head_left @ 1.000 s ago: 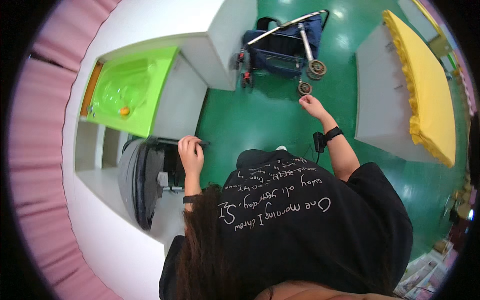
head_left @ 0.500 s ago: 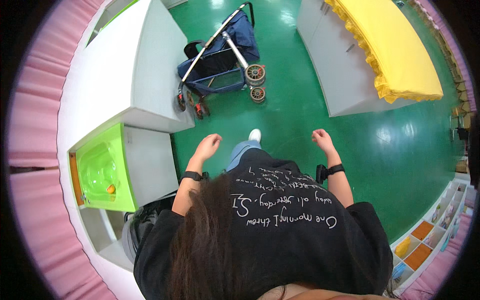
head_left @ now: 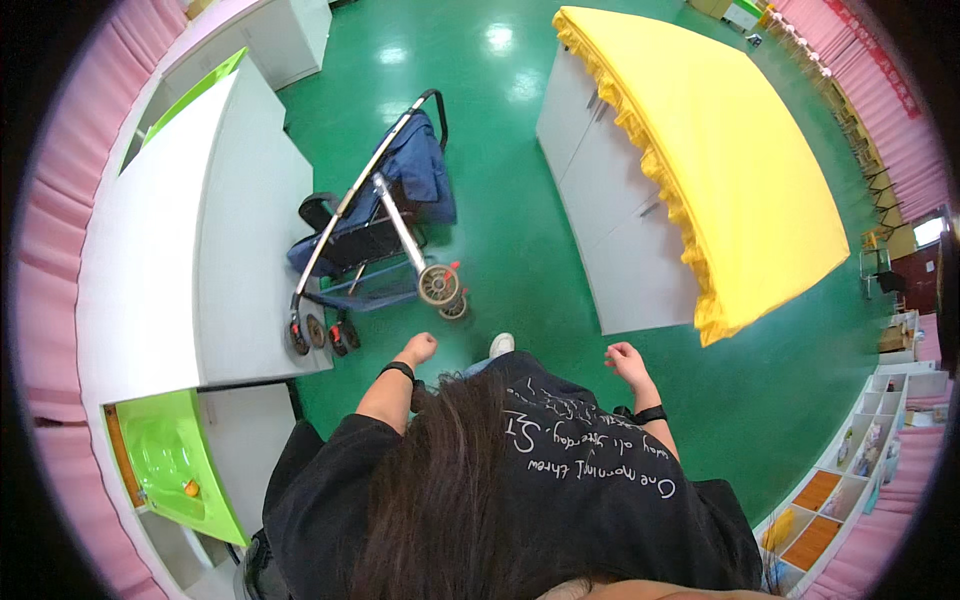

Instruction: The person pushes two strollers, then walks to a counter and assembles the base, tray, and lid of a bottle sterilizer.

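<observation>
My left hand hangs in front of my body with its fingers curled in and nothing visible in it. Closest to it is a folding stroller with dark blue fabric, a silver frame and small spoked wheels, standing just ahead; the hand is apart from it. My right hand, loosely bent and empty, has a little gap between thumb and fingers. It is near the lower corner of a grey cabinet draped with a yellow ruffled cover, without touching it.
White cabinets line the left side, with a lime-green toy sink holding a small orange object. Green floor runs between the furniture. Low shelves with bins stand at the right by pink curtains.
I have moved forward: the stroller and the yellow-covered cabinet are nearer and lower in the picture. Both hands remain empty.
</observation>
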Motion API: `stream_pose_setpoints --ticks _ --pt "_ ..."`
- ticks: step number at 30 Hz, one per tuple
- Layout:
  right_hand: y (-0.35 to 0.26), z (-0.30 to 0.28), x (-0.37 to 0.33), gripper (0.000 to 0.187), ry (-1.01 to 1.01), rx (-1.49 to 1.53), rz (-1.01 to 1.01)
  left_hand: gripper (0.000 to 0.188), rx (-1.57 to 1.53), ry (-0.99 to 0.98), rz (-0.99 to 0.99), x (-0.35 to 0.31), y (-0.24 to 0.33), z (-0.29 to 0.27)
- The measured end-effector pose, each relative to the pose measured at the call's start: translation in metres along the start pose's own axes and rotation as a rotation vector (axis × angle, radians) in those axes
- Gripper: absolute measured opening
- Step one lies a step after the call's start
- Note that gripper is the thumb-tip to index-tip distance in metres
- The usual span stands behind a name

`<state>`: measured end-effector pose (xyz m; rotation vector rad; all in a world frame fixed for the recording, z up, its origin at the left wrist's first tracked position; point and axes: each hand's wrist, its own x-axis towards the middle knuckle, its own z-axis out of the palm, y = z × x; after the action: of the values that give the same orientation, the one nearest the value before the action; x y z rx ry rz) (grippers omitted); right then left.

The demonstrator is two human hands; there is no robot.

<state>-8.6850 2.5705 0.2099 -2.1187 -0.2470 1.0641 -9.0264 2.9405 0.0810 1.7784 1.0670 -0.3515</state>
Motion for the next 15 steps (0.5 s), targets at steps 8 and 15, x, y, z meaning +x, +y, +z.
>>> stream_pose_setpoints --ticks 8,15 --pt "-0.11 -0.065 0.131 0.021 0.148 0.066 -0.262 0.028 0.247 -0.071 0.23 0.098 0.117 -0.034" --pt "-0.208 -0.103 0.243 0.029 -0.034 -0.039 -0.161 0.026 0.276 -0.111 0.156 0.182 0.163 -0.058"
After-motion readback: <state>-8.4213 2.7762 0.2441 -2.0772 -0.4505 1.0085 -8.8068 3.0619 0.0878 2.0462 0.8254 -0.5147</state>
